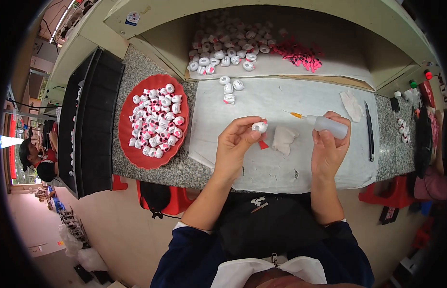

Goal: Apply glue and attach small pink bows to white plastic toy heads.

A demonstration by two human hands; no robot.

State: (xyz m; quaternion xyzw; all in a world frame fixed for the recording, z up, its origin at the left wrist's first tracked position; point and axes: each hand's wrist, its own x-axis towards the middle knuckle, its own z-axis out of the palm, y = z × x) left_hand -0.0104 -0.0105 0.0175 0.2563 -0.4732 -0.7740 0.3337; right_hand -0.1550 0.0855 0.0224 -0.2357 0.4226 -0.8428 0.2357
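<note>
My left hand (232, 149) pinches a small white piece (259, 126) with a round opening and a bit of pink at its top. In my right hand (330, 152) lies a translucent squeeze bottle (333, 127), tilted so that its orange needle tip (296, 115) points left toward the piece. The needle and the piece are apart. Between my hands, a crumpled whitish cloth (284, 140) rests on the white paper sheet (209, 110). A small red scrap (264, 145) lies just below the piece. Several similar white pieces (228, 89) sit farther back on the paper.
A red scalloped plate (126, 144) full of white-and-pink pieces stands left, beside a black tray (96, 125). The shelf holds heaped white pieces (218, 53) and pink bits (302, 58). At right lie a crumpled tissue (352, 105) and a slim black tool (369, 134). Co-workers are at both sides.
</note>
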